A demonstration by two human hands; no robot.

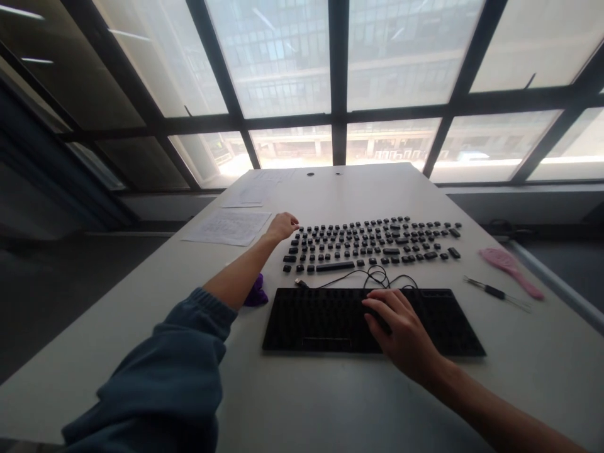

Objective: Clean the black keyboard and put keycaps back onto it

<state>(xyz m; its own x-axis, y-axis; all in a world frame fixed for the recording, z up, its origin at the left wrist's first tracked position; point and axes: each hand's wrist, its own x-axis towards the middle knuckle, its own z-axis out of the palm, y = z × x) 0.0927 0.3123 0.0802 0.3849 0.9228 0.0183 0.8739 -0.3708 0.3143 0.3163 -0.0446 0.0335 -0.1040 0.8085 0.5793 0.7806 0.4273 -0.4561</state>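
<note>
A black computer keyboard (309, 321) lies flat on the white desk (264, 402), with rows of loose black keycaps (335, 267) spread beyond its far edge. The right hand (394, 319) is over the keyboard, fingers loosely bent and thumb apart from them; whether it grips something dark cannot be told. Past the keyboard's far left corner, the left hand (284, 225) reaches the keycaps' left end, its fingertips drawn close together at a corner key; whether they pinch it is unclear. A USB cable (337, 279) runs along the keyboard's far edge. Purple cloth (257, 293) lies just off the keyboard's left end; a fork-tipped metal tool (494, 292) and pink brush (509, 267) lie off its right.
</note>
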